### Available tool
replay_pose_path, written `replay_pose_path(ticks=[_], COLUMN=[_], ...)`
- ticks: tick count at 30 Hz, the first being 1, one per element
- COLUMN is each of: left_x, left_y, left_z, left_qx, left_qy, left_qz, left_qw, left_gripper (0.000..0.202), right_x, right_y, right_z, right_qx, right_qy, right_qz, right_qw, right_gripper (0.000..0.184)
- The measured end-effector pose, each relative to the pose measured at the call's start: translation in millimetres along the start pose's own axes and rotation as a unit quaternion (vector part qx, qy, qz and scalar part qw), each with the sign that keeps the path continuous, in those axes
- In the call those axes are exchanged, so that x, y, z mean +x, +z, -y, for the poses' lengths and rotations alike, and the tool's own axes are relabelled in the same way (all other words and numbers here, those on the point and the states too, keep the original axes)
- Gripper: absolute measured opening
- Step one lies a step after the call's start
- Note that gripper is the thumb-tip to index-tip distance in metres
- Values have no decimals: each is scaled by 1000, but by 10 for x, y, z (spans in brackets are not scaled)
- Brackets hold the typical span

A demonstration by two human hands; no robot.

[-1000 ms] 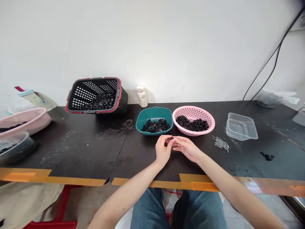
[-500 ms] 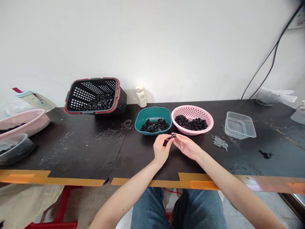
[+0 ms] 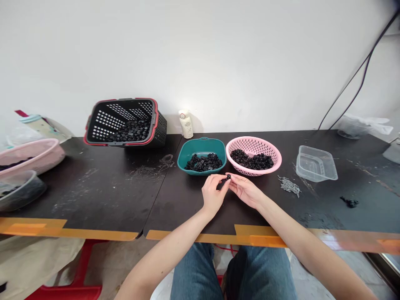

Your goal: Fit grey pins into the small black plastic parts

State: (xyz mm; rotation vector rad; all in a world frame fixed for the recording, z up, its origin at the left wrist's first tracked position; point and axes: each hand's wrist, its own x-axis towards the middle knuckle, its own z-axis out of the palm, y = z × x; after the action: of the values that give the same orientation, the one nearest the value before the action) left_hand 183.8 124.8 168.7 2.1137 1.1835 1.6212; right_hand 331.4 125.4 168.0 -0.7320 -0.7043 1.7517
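Between my fingertips is a small black plastic part [image 3: 228, 177], held above the dark table just in front of two containers. My left hand [image 3: 214, 192] pinches it from the left, thumb and forefinger closed. From the other side my right hand [image 3: 245, 189] grips the same part with its fingertips. Its exact shape is mostly covered by the fingers. Close beyond my hands stand a teal basin [image 3: 201, 143] holding many small black pieces and a pink perforated basket [image 3: 275, 155] with more black ring-like pieces.
Grey screws or pins [image 3: 289, 186] lie in a pile right of the pink basket. Farther right are a clear plastic box [image 3: 316, 164] and a small black heap [image 3: 349, 202]. A black crate [image 3: 161, 130] and a white bottle [image 3: 186, 125] stand at the back; orange tape [image 3: 200, 238] lines the front edge.
The black part has turned slightly between my fingertips. Both hands stay together in nearly the same place, and the view has shifted a little.
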Motion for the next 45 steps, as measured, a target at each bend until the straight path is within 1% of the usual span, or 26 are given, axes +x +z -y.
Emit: replay_pose_path(ticks=[5, 11, 15, 19, 23, 31, 45], left_x=[-3, -18, -30, -28, -19, -17, -24], left_y=[0, -1, 3, 13, 16, 26, 34], left_z=[18, 43, 51, 40, 24, 19, 3], left_qx=[-2, 4, 21, 12, -12, -6, 2], left_qy=[-1, -3, 8, 19, 6, 2, 0], left_qz=[10, 3, 8, -3, -27, -41, -18], left_qw=[1000, 1000, 1000, 1000, 1000, 999, 1000], left_gripper=[13, 13, 12, 11, 14, 16, 14], right_x=[-10, -44, -63, -72, -69, -48, -62], right_y=[13, 72, 98, 101, 94, 81, 102], right_z=[7, 42, 53, 54, 50, 32, 23], right_qx=[-23, -85, -106, -71, -23, 3, 0], right_qy=[-17, -62, -59, -40, -33, -12, -13], right_qz=[-11, -24, -26, -12, -14, -14, -27], right_qw=[1000, 994, 992, 997, 999, 1000, 1000], right_gripper=[25, 24, 26, 21, 17, 15, 14])
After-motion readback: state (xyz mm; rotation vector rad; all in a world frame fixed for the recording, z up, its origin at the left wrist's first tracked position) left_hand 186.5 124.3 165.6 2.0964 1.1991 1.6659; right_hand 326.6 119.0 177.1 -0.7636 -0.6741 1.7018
